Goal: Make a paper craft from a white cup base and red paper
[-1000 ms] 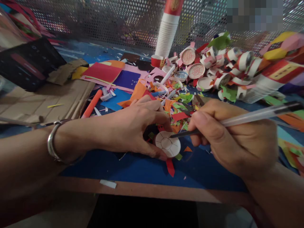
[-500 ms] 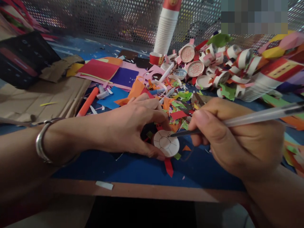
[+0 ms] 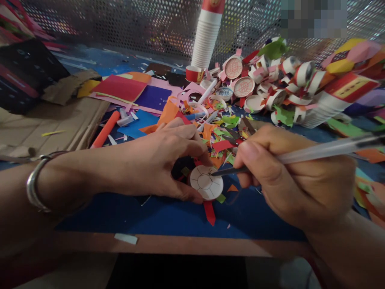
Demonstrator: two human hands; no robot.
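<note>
My left hand (image 3: 180,160) curls its thumb and fingers around a cut-down paper cup (image 3: 206,184) that lies bottom-up on the blue tabletop. The cup's white base carries a drawn inner circle with lines running out to the rim. Red and green paper strips stick out from under it; its far left edge is hidden by my fingers. Between the thumb and fingers of my right hand (image 3: 279,168) is a pen (image 3: 319,151) with a clear barrel. Its dark tip meets the upper right of the white base, beside small dark marks.
Behind my hands lies a heap of coloured paper scraps (image 3: 222,128). Several cut cup pieces (image 3: 244,87) are piled at back right, near stacked paper cups (image 3: 206,38). Cardboard (image 3: 69,128), an orange marker (image 3: 106,129) and a black box (image 3: 27,76) stand left.
The whole view has shifted slightly, so things sit a little further left. At the pen tip the dark marks on the base have grown. Both hands keep their grips.
</note>
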